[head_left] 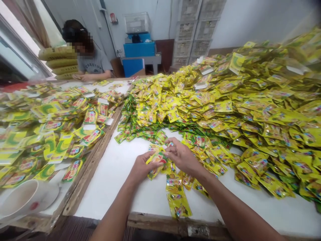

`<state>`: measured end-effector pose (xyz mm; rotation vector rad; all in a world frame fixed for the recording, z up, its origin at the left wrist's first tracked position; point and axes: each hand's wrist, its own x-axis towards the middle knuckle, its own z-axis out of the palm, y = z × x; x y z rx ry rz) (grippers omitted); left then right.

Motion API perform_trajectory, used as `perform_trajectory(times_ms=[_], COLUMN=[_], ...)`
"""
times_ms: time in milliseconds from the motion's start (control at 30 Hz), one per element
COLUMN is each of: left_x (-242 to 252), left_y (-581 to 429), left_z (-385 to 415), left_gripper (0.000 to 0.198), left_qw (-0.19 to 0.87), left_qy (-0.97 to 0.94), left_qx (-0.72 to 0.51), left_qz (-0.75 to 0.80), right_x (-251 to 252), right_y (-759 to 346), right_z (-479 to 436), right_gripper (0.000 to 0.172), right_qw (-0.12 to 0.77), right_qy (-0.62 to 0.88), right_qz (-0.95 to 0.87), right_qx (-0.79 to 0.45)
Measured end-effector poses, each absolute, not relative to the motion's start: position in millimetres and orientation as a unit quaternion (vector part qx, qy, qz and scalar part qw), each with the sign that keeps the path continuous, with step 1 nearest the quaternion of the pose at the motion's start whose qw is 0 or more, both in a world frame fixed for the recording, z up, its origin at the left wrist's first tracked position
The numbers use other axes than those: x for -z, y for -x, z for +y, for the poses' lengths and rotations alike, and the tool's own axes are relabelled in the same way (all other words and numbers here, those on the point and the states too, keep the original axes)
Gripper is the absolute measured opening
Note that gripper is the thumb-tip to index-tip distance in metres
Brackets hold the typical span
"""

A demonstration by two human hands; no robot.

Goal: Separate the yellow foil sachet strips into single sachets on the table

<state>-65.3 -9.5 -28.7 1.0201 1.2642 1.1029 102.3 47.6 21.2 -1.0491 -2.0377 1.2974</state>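
Left hand (pixel 139 169): grip closed on yellow-green packet (pixel 155 164), presumably steadying it beside right hand (pixel 185 158), whose grip's contents unclear.

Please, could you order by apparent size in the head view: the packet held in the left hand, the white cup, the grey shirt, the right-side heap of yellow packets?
1. Heap of yellow packets
2. White cup, helped by its nearness
3. Grey shirt
4. Held packet, partly hidden
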Motion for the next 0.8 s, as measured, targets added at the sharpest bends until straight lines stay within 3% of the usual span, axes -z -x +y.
perform_trajectory(times_ms=[133,300,633,733,800], left_x=[27.1,26.5,26.4,-8.3,-50.1], left_y=[57.9,53.6,52.2,82.7,124.1], left_z=[-11.9,-4.8,-1.7,11.6,31.6], left_gripper=[0.038,0.046,0.043,0.042,0.043], left_qw=[0.545,0.547,0.546,0.464,0.283], left_qy=[-0.464,-0.425,-0.447,-0.496,-0.508], left_qx=[-0.468,-0.509,-0.465,-0.413,-0.448], left_qz=[0.518,0.511,0.535,0.606,0.679], right_x=[-19.6,-0.7,3.1,-2.6,-7.0], right_y=[-101.2,-102.0,-100.7,-104.4,-110.7], right_z=[42.2,58.4,53.9,59.0,66.8], right_gripper=[0.032,0.038,0.042,0.042,0.038], right_qw=[0.194,0.282,0.247,0.34,0.405], right_qy=[0.371,0.415,0.381,0.382,0.416], right_qz=[-0.77,-0.729,-0.743,-0.698,-0.67], right_qx=[-0.481,-0.465,-0.492,-0.502,-0.464])
